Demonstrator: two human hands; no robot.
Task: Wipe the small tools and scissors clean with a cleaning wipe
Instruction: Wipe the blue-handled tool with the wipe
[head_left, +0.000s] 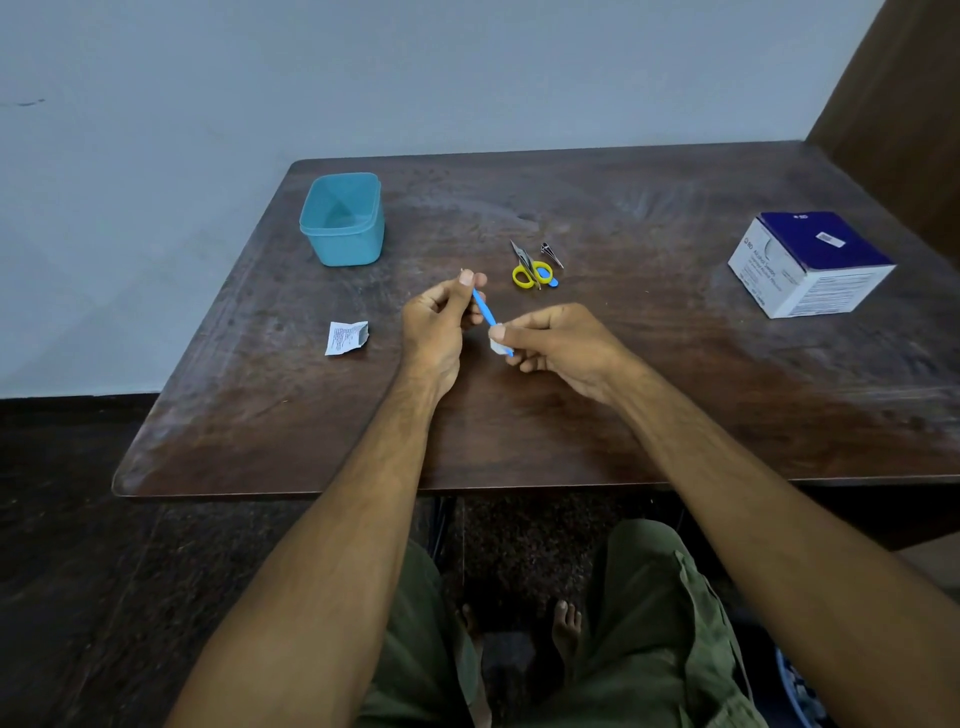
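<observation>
One empty teal container (343, 221).

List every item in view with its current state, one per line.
Slim blue plastic tool: held in left hand.
White cleaning wipe: pinched around tool by right hand.
Yellow-and-blue scissors: closed, lying flat.
Teal plastic tub: open, upright.
White foil sachet: torn open.
Blue-and-white cardboard box: closed.

The scene was dim and evenly lit, with soft, diffuse light and only faint shadows under the hands. A pale sheen lay across the table (623, 218) toward its far right corner and along its left edge. Wide-angle distortion bowed the table's edges, and the frame's lower corners were dark and soft.
</observation>
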